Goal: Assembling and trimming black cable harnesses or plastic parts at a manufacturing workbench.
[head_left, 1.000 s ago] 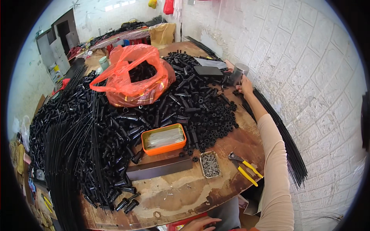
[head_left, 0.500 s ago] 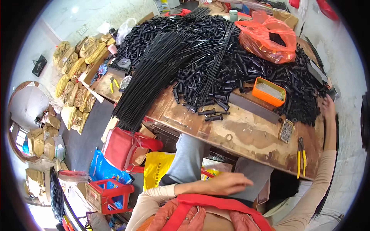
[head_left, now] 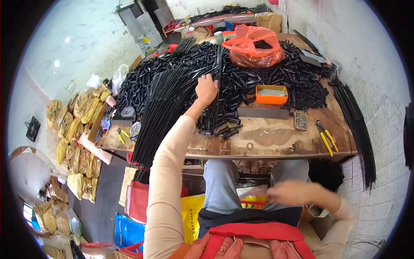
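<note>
My left hand (head_left: 207, 89) reaches over the table with its fingers curled around some thin black rods (head_left: 217, 101) that lie across the heap. Just left of it is a large fan of long black rods (head_left: 159, 103), hanging over the table's front edge. A heap of short black tubular parts (head_left: 133, 90) spreads beneath and around them. My right hand (head_left: 289, 192) is over my lap, smeared by motion, so its fingers do not show clearly. Nothing can be made out in it.
The wooden table (head_left: 276, 146) bears an orange box (head_left: 271, 95), a small tin of metal bits (head_left: 300, 120) and yellow-handled pliers (head_left: 326, 138). A red plastic bag (head_left: 254, 47) sits farther back. More black rods (head_left: 355, 129) overhang the right edge. Yellow-brown wrapped bundles (head_left: 79, 142) line the left wall.
My left hand has gone from my lap up to the rods on the table. My right hand has come back from the table's far right to my lap. The view has turned.
</note>
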`<state>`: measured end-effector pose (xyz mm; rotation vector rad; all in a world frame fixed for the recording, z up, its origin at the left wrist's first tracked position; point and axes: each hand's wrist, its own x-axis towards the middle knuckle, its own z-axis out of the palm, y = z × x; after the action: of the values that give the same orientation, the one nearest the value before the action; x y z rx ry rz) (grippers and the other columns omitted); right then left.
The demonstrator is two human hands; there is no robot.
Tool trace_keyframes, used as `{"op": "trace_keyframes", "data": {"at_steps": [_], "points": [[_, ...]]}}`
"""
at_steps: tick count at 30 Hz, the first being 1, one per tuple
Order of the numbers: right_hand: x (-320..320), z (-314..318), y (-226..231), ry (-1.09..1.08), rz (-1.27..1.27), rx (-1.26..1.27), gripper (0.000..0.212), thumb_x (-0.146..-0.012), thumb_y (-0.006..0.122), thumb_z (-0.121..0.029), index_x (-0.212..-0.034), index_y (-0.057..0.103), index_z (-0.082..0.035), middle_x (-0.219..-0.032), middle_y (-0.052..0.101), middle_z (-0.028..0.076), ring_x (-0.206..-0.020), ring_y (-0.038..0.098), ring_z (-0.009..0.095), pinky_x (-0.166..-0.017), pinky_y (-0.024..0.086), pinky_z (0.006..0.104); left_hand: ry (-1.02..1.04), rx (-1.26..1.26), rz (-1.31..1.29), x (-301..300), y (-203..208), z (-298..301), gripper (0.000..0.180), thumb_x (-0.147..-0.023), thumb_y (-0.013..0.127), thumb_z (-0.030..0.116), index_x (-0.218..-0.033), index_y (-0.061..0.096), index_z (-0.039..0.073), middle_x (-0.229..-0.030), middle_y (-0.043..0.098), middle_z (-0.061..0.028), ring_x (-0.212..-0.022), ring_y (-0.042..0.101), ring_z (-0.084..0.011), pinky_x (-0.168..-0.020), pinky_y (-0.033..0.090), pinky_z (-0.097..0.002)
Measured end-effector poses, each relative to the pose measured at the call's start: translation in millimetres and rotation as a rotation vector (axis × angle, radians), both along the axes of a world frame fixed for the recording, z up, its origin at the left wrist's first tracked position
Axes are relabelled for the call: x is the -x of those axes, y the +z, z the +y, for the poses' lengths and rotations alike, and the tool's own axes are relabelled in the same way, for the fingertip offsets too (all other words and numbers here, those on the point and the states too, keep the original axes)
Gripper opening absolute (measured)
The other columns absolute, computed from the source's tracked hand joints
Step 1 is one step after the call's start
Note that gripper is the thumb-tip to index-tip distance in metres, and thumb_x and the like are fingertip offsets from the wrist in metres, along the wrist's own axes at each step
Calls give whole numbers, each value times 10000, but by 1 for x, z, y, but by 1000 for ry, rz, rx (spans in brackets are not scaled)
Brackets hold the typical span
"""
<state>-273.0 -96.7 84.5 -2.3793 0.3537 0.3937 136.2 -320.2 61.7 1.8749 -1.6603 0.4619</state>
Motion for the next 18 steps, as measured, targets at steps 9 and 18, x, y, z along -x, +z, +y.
{"op": "trace_keyframes", "data": {"at_steps": [9, 18], "points": [[45, 14, -90, -455, -113, -232, 335, -964, 553, -310, -1167, 592, -46, -1069, 661, 192, -1016, 623, 376, -863, 493, 438, 357, -198, -138, 17, -8, -62, 249, -798, 662, 269, -918, 733, 62, -1110, 608, -113, -1110, 554, -305, -799, 518, -404], [37, 6, -113, -445, -143, -277, 320, -960, 550, -293, -1147, 604, -39, -1046, 664, 188, -1003, 626, 368, -862, 491, 435, 318, -424, 493, -53, 76, -84, 295, -852, 578, 246, -953, 689, -8, -881, 720, -155, -708, 684, -315, -700, 547, -426]]}}
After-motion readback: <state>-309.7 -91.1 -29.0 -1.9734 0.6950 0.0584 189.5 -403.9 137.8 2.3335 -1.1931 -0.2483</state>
